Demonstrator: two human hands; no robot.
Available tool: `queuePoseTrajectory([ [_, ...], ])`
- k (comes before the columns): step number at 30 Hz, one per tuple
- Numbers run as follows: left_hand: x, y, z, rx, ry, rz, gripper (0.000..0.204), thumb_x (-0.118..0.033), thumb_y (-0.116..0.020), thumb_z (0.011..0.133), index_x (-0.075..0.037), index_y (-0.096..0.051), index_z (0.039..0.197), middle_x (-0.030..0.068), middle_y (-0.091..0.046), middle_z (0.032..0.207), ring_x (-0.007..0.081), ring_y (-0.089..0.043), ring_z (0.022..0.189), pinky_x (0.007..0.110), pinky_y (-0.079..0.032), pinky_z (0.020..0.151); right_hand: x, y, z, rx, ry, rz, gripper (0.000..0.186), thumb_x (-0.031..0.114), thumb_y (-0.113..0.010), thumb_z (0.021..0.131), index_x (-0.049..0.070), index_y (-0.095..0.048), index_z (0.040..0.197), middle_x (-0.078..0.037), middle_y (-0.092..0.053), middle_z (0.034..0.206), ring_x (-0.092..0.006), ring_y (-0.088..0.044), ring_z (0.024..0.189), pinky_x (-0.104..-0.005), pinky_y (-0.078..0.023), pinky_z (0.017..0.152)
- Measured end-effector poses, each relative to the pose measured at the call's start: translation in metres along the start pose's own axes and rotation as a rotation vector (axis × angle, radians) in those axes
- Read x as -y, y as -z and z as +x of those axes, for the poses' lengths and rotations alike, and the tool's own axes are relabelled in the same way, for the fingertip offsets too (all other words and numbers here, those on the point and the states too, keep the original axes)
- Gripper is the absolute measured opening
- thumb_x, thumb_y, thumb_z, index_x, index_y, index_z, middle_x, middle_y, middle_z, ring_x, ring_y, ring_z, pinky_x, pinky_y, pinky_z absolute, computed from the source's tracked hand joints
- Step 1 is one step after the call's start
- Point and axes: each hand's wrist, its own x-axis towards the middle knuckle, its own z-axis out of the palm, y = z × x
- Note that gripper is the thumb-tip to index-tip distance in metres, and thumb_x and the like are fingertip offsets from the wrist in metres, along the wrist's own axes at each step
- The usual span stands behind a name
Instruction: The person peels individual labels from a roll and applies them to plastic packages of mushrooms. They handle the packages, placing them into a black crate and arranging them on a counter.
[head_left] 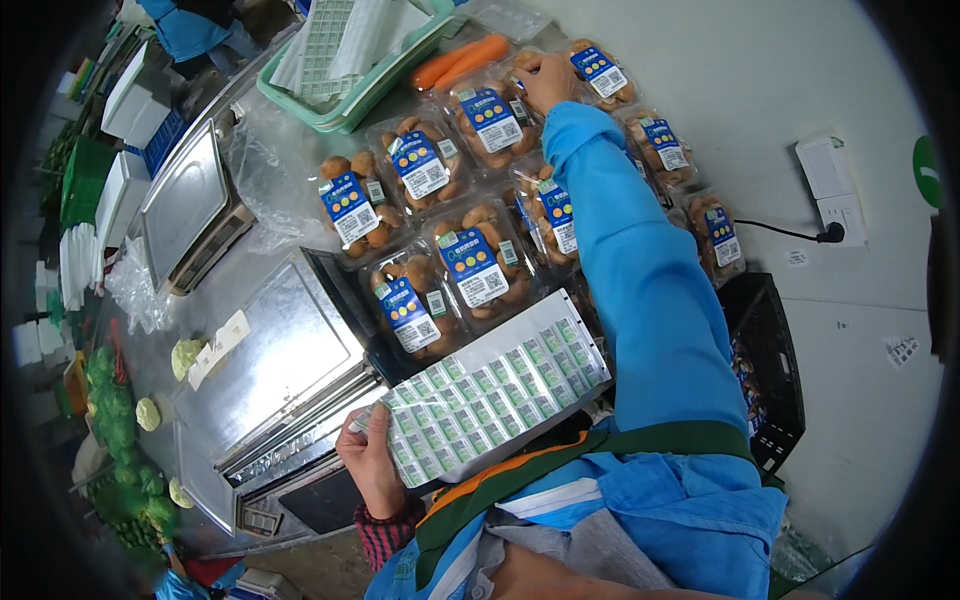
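My left hand [372,455] grips the left end of a sheet of small green-and-white stickers [490,400], thumb on top. The sheet slants over the near packs. Stretched to the far side, my right hand [545,84] has its fingers bent together on a clear pack in the back row; what they may pinch is hidden. Several clear plastic packs of brown mushrooms [478,265] stand close together, each with a blue-and-white label. Some, like the left pack [355,205], also carry a small green-and-white sticker. My right sleeve covers part of the packs.
A green tray [345,122] with more sticker sheets stands at the back, beside carrots [462,62]. Weighing scales [190,205] and a steel counter [290,345] lie left. At right are a black crate [770,380] and a wall socket [842,222] with a cable.
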Motion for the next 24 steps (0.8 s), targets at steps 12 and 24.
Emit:
queuePoseTrajectory([
  [12,-0.009,-0.017,-0.012,0.015,-0.043,0.055,0.013,-0.010,-0.063,0.090,0.002,-0.061,0.085,-0.0014,-0.060,0.072,0.0028,-0.048,0.061,0.019,-0.039,0.055,-0.007,0.007,0.004,0.159,0.305,0.233,0.022,0.021,-0.074,0.077,0.006,-0.070,0.093,-0.012,-0.067,0.097,-0.0271,-0.063,0.091,-0.0386,-0.052,0.078],
  [24,-0.007,-0.038,-0.019,0.043,-0.117,0.020,0.011,-0.009,-0.065,0.089,0.002,-0.062,0.090,0.0013,-0.064,0.076,0.0017,-0.052,0.062,0.017,-0.040,0.053,0.096,0.181,-0.211,1.255,0.688,0.348,0.035,0.016,-0.065,0.085,0.001,-0.062,0.116,-0.017,-0.065,0.103,-0.0300,-0.064,0.092,-0.0397,-0.051,0.082],
])
